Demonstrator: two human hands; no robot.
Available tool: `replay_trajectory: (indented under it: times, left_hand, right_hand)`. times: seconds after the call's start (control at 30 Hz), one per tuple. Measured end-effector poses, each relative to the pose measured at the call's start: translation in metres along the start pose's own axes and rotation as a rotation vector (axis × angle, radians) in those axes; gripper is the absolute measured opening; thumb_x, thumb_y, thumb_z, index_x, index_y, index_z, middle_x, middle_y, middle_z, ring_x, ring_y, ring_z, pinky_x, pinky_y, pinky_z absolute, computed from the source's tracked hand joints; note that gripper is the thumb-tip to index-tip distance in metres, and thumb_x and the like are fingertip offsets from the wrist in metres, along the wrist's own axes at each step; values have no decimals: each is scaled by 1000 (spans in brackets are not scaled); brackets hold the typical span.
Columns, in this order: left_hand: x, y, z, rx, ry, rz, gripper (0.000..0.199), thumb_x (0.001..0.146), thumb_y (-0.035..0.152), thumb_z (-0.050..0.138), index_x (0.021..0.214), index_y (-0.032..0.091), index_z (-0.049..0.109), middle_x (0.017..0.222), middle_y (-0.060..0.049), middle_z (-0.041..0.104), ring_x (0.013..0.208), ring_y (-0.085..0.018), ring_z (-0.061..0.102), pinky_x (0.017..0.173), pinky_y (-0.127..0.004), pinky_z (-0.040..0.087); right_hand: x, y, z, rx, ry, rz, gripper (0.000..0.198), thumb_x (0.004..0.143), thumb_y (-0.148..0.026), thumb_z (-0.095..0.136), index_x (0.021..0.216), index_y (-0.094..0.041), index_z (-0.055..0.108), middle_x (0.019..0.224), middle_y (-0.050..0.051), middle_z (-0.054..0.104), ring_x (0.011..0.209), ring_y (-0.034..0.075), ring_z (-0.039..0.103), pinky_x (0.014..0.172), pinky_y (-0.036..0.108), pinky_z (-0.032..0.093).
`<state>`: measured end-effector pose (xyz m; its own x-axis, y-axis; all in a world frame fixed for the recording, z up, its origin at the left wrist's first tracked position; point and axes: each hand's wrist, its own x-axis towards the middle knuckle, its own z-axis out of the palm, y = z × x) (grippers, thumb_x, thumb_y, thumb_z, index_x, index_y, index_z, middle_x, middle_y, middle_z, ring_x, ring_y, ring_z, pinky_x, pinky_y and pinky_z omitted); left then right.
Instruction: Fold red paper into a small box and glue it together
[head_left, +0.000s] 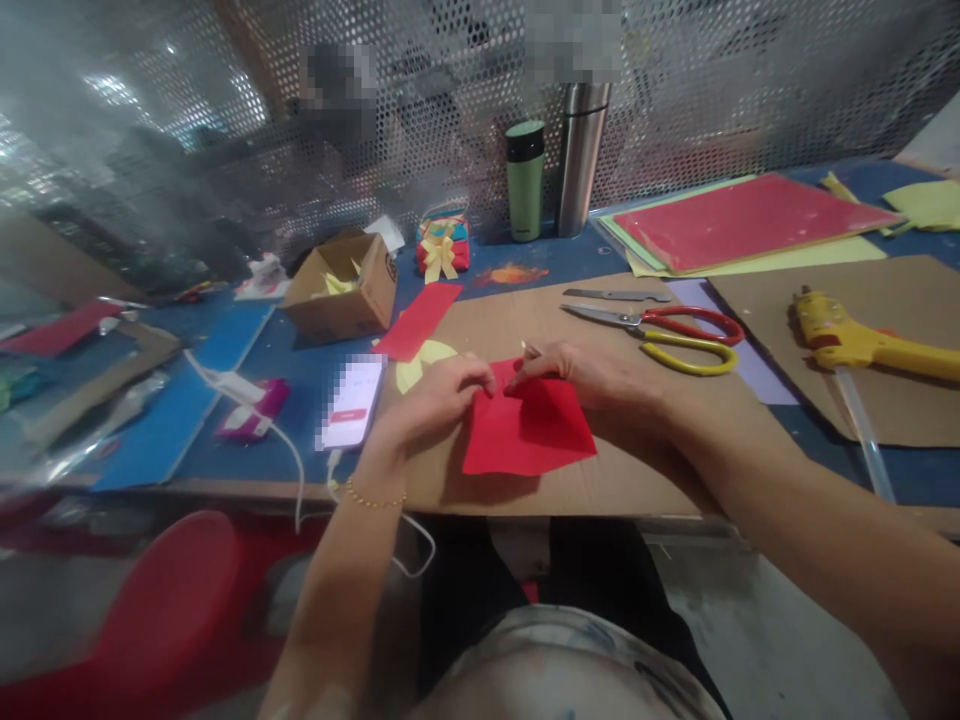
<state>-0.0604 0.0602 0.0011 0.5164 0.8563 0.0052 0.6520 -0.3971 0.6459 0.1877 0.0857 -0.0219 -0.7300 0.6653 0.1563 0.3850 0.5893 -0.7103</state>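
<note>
Pinching the far edge of a red sheet, the left hand and right hand both have curled fingers closed on it, close together; the right fingertips are partly hidden. The sheet sits over the cardboard at the middle of the desk's front edge, its near edge free and its surface not lying flat.

As far as can be judged, the sheet is already cut to a small four-sided piece, while the shaping under the fingers looks unfinished; no completed fold can be made out. Nothing appears glued to it: the glue gun lies toward the desk's right edge, untouched. The scissors and knife rest unheld at the cardboard's far right corner. A red strip lies across its far left corner, also apart from the hands.
</note>
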Motion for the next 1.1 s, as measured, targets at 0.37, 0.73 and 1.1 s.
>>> replay_trajectory:
  times: [0.37,0.73,1.1]
  left_hand:
    - [-1,4,0,6,-6,1,24,90,14,50,87,19,73,93,-4,65,90,-20,61,86,-36,51]
    - [-4,3,-12,15,-106,42,30,81,6,46,83,19,73,100,-6,69,98,-20,63,97,-39,51]
    - [-10,14,-23,-2,-204,-54,29,86,17,50,103,21,73,112,-6,76,104,-22,68,95,-37,54]
  right_hand:
    - [1,-10,-3,-25,-66,24,32,100,-30,56,109,-26,87,91,7,63,81,19,52,74,34,37]
    - [4,-8,-3,-164,-82,34,36,97,-19,55,111,-28,87,91,7,60,80,18,52,72,32,36]
    - [5,1,2,-148,-32,33,33,100,-22,56,108,-30,88,91,7,61,79,17,51,71,30,36]
